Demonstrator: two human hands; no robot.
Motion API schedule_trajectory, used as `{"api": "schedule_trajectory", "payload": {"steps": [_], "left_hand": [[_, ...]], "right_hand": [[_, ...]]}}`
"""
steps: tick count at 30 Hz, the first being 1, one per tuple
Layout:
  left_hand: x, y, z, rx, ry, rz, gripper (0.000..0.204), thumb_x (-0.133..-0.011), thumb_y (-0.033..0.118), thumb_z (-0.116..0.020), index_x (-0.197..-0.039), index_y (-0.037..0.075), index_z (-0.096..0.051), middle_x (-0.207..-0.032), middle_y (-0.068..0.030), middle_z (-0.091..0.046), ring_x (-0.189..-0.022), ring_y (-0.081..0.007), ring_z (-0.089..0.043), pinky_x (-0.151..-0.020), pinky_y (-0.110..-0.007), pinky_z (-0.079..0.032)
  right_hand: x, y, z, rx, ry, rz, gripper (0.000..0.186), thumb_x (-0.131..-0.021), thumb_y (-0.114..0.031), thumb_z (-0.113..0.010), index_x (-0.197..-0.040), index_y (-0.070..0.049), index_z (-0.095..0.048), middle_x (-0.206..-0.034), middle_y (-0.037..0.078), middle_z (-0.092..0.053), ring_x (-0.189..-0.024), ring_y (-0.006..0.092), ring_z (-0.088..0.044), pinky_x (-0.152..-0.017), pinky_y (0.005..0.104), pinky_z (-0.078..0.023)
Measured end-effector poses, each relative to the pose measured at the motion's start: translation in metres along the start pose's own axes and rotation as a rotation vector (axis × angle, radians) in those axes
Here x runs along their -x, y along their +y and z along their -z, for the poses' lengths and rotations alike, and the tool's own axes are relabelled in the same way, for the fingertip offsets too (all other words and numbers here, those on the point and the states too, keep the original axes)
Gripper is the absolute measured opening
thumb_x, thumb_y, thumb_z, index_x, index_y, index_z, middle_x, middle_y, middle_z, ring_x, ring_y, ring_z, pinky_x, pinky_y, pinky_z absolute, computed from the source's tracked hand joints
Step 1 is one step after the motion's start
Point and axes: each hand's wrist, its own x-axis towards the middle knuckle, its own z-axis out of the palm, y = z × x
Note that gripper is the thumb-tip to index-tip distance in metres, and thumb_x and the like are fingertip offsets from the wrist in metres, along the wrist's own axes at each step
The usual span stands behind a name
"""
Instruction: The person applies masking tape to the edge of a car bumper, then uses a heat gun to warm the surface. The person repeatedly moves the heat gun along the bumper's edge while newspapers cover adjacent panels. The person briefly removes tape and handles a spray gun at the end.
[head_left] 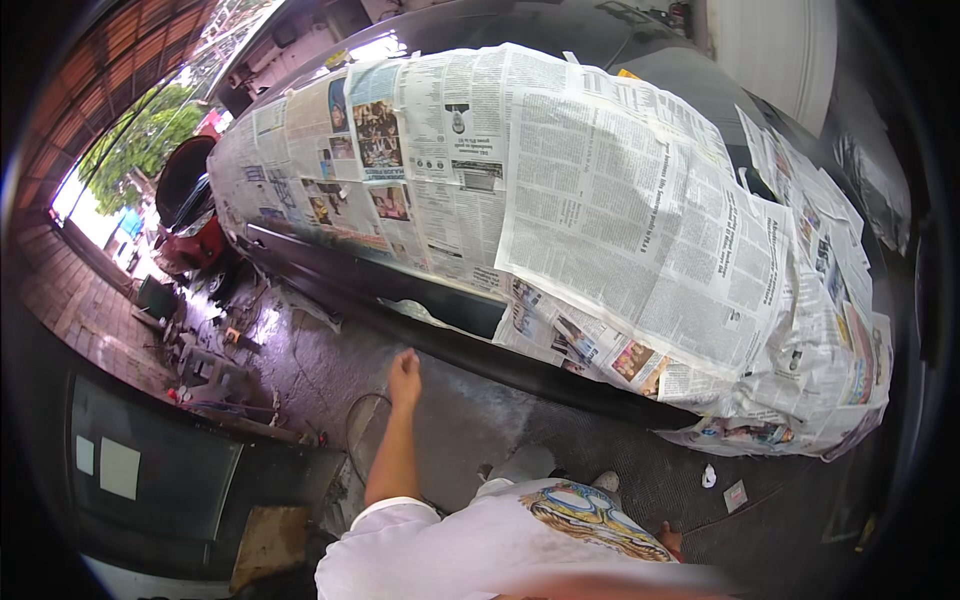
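My left hand (405,377) is raised beside the dark lower side of a car (590,393), apart from it. Its fingers look curled together; whatever may be inside them is hidden. Overlapping newspaper sheets (630,205) cover most of the car's side and wrap around its rounded end at the right. Between the paper and the lower body, a dark strip with a pale crumpled piece (428,314) shows. Beside my shirt, a small patch of skin appears to be part of my right hand (670,540); its fingers cannot be made out.
Behind my left arm, a thin cable (350,420) loops over the floor. A dark panel with a window (150,455) stands at the lower left, near a brown board (270,548). Farther left are a red vehicle (190,245) and clutter. Small litter (735,496) lies at the right.
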Motion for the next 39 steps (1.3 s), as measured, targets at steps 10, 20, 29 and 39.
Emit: {"api": "schedule_trajectory", "payload": {"steps": [10, 20, 29, 39], "left_hand": [[-0.125, 0.175, 0.059, 0.198, 0.226, -0.507, 0.027, -0.104, 0.015, -0.063, -0.126, 0.002, -0.069, -0.12, -0.0101, -0.073, -0.108, -0.0179, -0.067, -0.096, -0.031, -0.051], [-0.208, 0.14, 0.074, 0.26, 0.256, -0.479, 0.023, -0.104, 0.016, -0.064, -0.121, 0.002, -0.07, -0.115, -0.0072, -0.072, -0.102, -0.0164, -0.067, -0.091, -0.03, -0.052], [-0.282, 0.162, 0.097, 0.265, 0.394, -0.452, 0.023, -0.101, 0.018, -0.068, -0.116, 0.002, -0.072, -0.104, -0.0087, -0.074, -0.092, -0.0167, -0.068, -0.085, -0.032, -0.054], [-0.372, 0.184, 0.05, 0.304, 0.268, -0.188, 0.031, -0.094, 0.028, -0.074, -0.11, 0.0, -0.073, -0.097, -0.0097, -0.073, -0.091, -0.0194, -0.069, -0.084, -0.034, -0.053]], "right_hand": [[-0.037, 0.012, -0.066, 0.444, 0.029, 0.153, 0.05, -0.099, -0.038, -0.064, -0.115, 0.009, -0.07, -0.107, 0.03, -0.073, -0.102, 0.0403, -0.072, -0.087, 0.0473, -0.054], [0.073, -0.137, -0.173, 0.011, -0.108, 0.082, 0.046, -0.096, -0.034, -0.069, -0.118, 0.007, -0.071, -0.112, 0.027, -0.075, -0.104, 0.0386, -0.073, -0.088, 0.0433, -0.055], [0.079, -0.12, -0.156, 0.255, -0.128, 0.066, 0.039, -0.099, -0.032, -0.065, -0.112, 0.004, -0.071, -0.095, 0.022, -0.072, -0.081, 0.0345, -0.071, -0.071, 0.0454, -0.054], [0.015, -0.167, -0.11, -0.101, -0.1, -0.002, 0.029, -0.102, -0.027, -0.064, -0.101, 0.002, -0.07, -0.08, 0.009, -0.066, -0.065, 0.0209, -0.064, -0.058, 0.0384, -0.05]]}}
